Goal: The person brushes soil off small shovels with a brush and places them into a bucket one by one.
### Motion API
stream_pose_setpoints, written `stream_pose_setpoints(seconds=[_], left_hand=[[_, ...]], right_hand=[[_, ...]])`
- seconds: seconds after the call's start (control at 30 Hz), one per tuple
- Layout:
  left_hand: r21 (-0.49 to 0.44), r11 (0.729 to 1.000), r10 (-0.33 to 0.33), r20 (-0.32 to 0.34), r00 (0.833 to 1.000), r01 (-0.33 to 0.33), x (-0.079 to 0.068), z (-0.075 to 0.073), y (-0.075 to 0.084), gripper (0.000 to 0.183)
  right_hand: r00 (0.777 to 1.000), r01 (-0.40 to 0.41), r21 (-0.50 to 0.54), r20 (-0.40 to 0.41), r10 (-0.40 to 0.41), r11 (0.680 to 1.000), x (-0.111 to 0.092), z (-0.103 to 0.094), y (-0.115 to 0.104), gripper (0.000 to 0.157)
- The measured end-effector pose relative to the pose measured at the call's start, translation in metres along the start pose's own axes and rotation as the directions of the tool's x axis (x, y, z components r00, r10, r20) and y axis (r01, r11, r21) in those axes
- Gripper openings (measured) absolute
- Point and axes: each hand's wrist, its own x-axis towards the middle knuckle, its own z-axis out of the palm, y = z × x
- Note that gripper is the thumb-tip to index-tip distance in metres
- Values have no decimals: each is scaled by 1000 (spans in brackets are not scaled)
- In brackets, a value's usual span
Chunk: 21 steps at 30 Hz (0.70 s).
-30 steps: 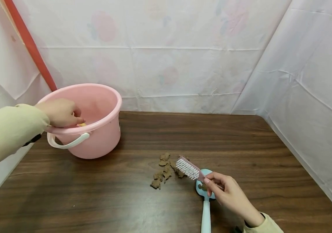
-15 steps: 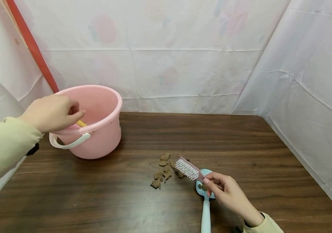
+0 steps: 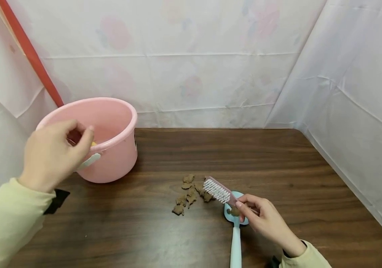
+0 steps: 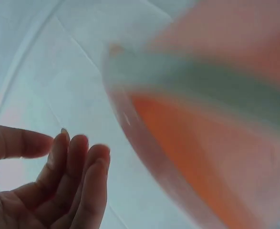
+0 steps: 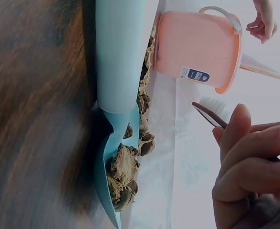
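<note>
My left hand (image 3: 55, 152) is raised in front of the pink bucket (image 3: 115, 163), hiding part of its rim. In the left wrist view its fingers (image 4: 77, 167) bend loosely beside the blurred bucket rim and hold nothing. My right hand (image 3: 266, 219) pinches a brush (image 3: 217, 190) with white bristles and a dull pink back. Just beneath that hand lies a light blue scoop (image 3: 236, 245) on the table, with brown crumbly pieces (image 5: 123, 167) in its bowl. Past the brush head, several brown flakes (image 3: 191, 196) are scattered on the wood.
A bit of something yellow (image 3: 94, 144) shows inside the bucket, mostly hidden by the left hand. White patterned sheeting (image 3: 191, 74) encloses the back and sides of the dark wooden table (image 3: 137, 230). A red strip (image 3: 31, 56) slants down behind the bucket.
My left hand has come up out of the bucket and drawn back toward me. The right hand keeps its hold on the brush; flakes and scoop stay in place.
</note>
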Motion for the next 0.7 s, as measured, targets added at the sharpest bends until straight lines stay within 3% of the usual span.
stream_pose_setpoints(seconds=[0.1,0.2,0.4,0.7], left_hand=[[8,998,64,-40,997,-63,-13,7,13,21],[17,995,98,-11,995,-98,-25,12,25,18],[27,989,141,166,976,-147,-51,22,47,23],[-14,995,102,352,930,-103,-83,40,70,19]], right_hand=[[1000,13,-6,-13,-13,1000,0,0,0,19],[999,16,-10,-36,-16,1000,-1,1,-1,18],[997,5,-12,-82,-6,1000,-1,1,-2,17],[995,-12,-14,-95,11,1000,-1,0,-3,18]])
